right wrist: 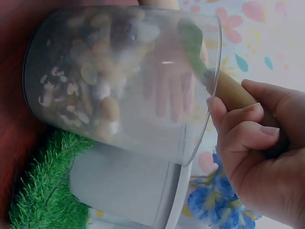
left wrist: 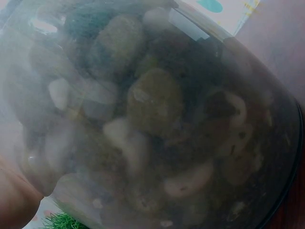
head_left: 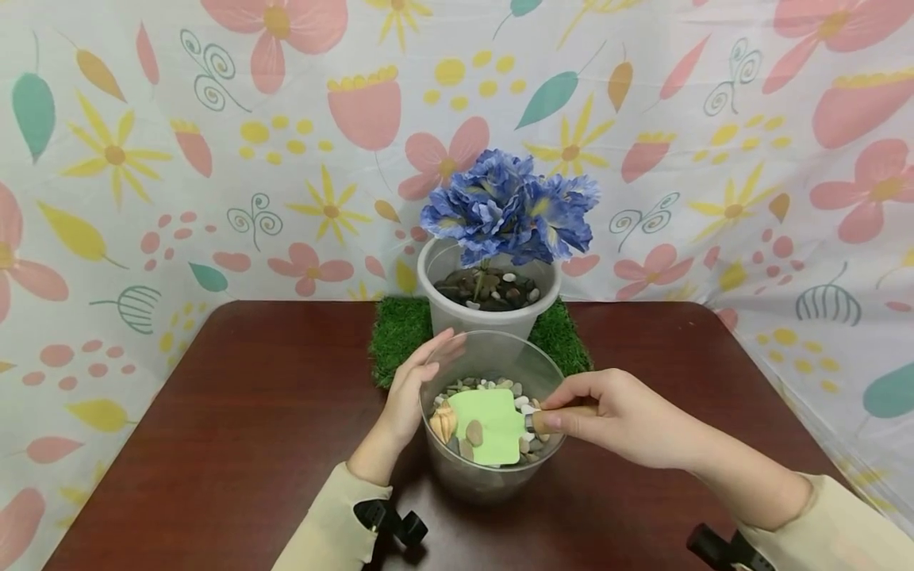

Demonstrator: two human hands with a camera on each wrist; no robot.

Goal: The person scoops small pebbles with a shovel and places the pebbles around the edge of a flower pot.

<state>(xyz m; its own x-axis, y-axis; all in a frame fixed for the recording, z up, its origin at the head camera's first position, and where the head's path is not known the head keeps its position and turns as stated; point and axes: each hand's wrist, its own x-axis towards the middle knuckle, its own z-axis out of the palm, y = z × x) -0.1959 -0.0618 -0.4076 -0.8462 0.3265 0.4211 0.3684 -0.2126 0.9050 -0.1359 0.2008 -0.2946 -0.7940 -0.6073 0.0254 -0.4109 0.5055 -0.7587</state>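
A clear plastic bucket (head_left: 493, 480) stands on the table, partly filled with pebbles (right wrist: 102, 71) and a seashell (head_left: 443, 423). Along its left side lies my left hand (head_left: 410, 388), fingers stretched out against the outer wall; the right wrist view shows them through the plastic. My right hand (head_left: 628, 416) grips the wooden handle (right wrist: 233, 90) of a small trowel. The trowel's light green blade (head_left: 493, 416) is inside the bucket over the pebbles, and a tan pebble (head_left: 474, 432) appears on it. Mostly bucket wall and blurred stones fill the left wrist view.
Just behind the bucket, a white pot (head_left: 485, 317) with dark pebbles holds blue artificial flowers (head_left: 510, 206). It stands on a green grass mat (head_left: 400, 333). The dark wooden table (head_left: 250, 444) ends at a floral-patterned cloth (head_left: 300, 238).
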